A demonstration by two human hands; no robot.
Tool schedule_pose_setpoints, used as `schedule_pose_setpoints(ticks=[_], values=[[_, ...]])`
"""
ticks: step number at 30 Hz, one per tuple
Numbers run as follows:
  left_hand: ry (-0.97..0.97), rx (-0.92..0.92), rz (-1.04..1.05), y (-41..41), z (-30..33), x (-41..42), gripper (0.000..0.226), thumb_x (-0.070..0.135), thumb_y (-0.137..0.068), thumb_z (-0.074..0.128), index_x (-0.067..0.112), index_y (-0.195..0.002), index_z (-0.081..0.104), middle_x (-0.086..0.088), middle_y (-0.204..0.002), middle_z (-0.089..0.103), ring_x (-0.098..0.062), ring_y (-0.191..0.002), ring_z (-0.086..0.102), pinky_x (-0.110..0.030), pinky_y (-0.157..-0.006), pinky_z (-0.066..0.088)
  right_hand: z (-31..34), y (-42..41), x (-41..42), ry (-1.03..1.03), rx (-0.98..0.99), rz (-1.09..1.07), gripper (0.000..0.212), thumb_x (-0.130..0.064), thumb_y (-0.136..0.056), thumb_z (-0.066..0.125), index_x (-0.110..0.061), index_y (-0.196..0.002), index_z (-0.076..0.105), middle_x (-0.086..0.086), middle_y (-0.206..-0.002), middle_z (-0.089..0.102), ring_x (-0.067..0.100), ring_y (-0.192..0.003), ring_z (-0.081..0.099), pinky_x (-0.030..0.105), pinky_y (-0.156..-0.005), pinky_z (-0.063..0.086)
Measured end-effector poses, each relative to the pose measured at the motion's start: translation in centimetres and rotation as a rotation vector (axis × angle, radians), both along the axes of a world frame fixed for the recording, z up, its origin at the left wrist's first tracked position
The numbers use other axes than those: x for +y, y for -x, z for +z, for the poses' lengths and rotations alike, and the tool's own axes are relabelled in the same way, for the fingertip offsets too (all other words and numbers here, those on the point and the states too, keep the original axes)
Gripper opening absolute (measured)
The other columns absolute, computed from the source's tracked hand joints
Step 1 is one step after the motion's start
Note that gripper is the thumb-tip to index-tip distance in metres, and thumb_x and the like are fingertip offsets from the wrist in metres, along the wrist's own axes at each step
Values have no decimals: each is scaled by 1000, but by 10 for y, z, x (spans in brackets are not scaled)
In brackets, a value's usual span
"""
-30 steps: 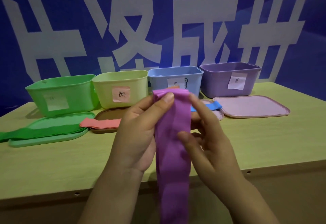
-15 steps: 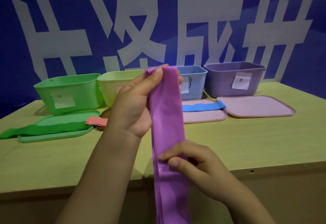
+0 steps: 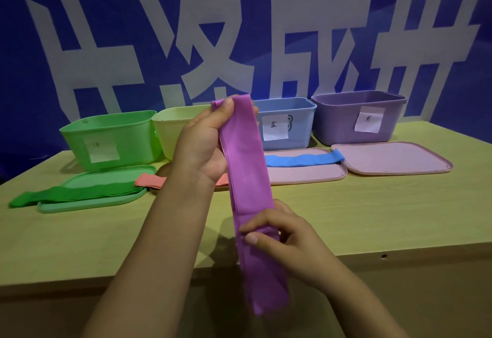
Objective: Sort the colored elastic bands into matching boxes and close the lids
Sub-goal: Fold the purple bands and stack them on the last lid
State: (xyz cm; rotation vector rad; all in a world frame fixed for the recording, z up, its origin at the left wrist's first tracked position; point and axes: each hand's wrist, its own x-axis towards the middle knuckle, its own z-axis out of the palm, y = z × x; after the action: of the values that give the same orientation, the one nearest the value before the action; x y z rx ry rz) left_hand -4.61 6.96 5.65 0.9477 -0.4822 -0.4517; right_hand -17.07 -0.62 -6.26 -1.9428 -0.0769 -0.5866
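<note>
- The left hand (image 3: 202,148) pinches the top of a purple band (image 3: 246,178) between thumb and fingers, holding it up in front of the boxes.
- The right hand (image 3: 287,242) grips the same band lower down — its tail hangs past the worktop (image 3: 372,218) edge.
- Four open boxes stand in a row at the back: green box (image 3: 111,138), yellow box (image 3: 173,130), blue box (image 3: 290,122), purple box (image 3: 356,116).
- A green band (image 3: 80,194) lies across the green lid (image 3: 106,180); a blue band (image 3: 303,159) lies across a pink lid (image 3: 306,175).
- A pink band (image 3: 149,180) lies just beside the green lid — partly behind the left arm.
</note>
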Motion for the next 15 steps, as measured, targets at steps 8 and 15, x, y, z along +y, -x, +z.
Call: schedule_pose_setpoints(ticks=[8,15], values=[[129,53,15,-10,9,3,13,14,-94,52,6,-93,63,-7,-70,73,-15,-67,71,-28,-70,57,-1,4,1,-227,-202,-81,47,-23,-72,73,-53,-102,52,-18,-101,63,4,-92,62,16,-75,49],[117,44,38,-8,11,5,13,16,-94,53,9,-93,64,-4,-73,74,-16,-72,70,-31,-77,56,-3,2,2,-330,-243,-178,42,-26,-60,80,-38,-87,50,-11,-86,63,8,-79,63,18,-66,49]])
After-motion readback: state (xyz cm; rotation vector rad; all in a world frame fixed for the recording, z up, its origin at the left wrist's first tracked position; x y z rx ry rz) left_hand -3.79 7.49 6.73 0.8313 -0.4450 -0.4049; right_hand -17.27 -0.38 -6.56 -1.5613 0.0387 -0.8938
